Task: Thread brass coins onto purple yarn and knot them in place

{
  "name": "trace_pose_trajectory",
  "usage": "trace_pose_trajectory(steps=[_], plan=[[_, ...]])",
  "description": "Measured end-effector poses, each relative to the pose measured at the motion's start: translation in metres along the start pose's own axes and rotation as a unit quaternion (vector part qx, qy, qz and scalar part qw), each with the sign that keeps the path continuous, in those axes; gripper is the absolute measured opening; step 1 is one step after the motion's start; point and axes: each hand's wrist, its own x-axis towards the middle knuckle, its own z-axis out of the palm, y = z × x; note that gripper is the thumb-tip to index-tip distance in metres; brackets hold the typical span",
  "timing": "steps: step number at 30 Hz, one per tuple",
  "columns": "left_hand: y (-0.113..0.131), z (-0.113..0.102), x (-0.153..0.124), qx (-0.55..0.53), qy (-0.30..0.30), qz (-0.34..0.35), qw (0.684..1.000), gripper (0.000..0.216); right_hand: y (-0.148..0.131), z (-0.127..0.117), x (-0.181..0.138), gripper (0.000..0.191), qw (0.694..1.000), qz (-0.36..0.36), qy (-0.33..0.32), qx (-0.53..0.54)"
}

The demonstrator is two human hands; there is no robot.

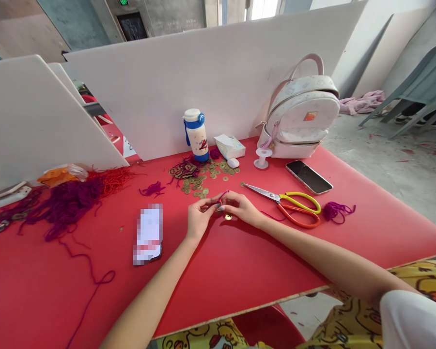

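Note:
My left hand [199, 215] and my right hand [241, 206] meet over the middle of the red table [240, 271]. Both pinch a thin purple thread [222, 196] between their fingertips. A small brass coin [228, 217] hangs at the thread just under my right fingers. A loose pile of brass coins [199, 179] lies a little beyond the hands. Scissors [290, 203] with yellow and orange handles lie to the right of my right hand.
A phone [147, 233] lies left of my hands, another phone [308, 176] to the right. A water bottle [196, 134], tissue pack [229, 146], empty spool [263, 157] and white backpack [300, 116] stand along the back partition. Purple yarn heap [63, 201] lies at left.

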Motion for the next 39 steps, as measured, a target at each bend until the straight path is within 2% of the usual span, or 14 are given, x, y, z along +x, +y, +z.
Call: trace_pose_trajectory(steps=[4, 22, 25, 28, 31, 33, 35, 39], plan=[[0.000, 0.002, -0.001, 0.008, -0.026, 0.004, 1.000, 0.024, -0.006, -0.003, 0.000, 0.037, 0.999, 0.012, 0.001, 0.040], [-0.002, 0.002, -0.001, 0.046, -0.032, 0.023, 0.998, 0.015, -0.022, -0.017, 0.002, 0.047, 0.994, 0.006, 0.031, 0.101], [-0.002, 0.003, -0.002, 0.054, -0.046, 0.024, 0.997, 0.010, -0.023, -0.017, 0.002, 0.046, 0.994, 0.008, 0.027, 0.104], [-0.003, 0.003, -0.003, 0.050, -0.058, 0.035, 0.996, 0.016, -0.024, -0.016, 0.002, 0.040, 0.993, 0.015, 0.046, 0.107], [-0.002, 0.003, -0.003, 0.041, -0.043, 0.060, 0.996, 0.016, -0.021, -0.013, 0.004, 0.024, 0.984, 0.026, 0.096, 0.148], [-0.001, 0.002, -0.003, 0.033, -0.020, 0.071, 0.997, 0.016, -0.016, -0.008, 0.005, 0.023, 0.977, 0.042, 0.115, 0.172], [0.000, 0.002, -0.003, 0.040, 0.005, 0.082, 0.996, 0.016, -0.009, -0.002, 0.004, 0.029, 0.977, 0.056, 0.094, 0.182], [0.002, 0.002, -0.004, 0.060, 0.023, 0.093, 0.994, 0.016, 0.000, 0.009, -0.001, 0.045, 0.982, 0.077, 0.010, 0.174]])
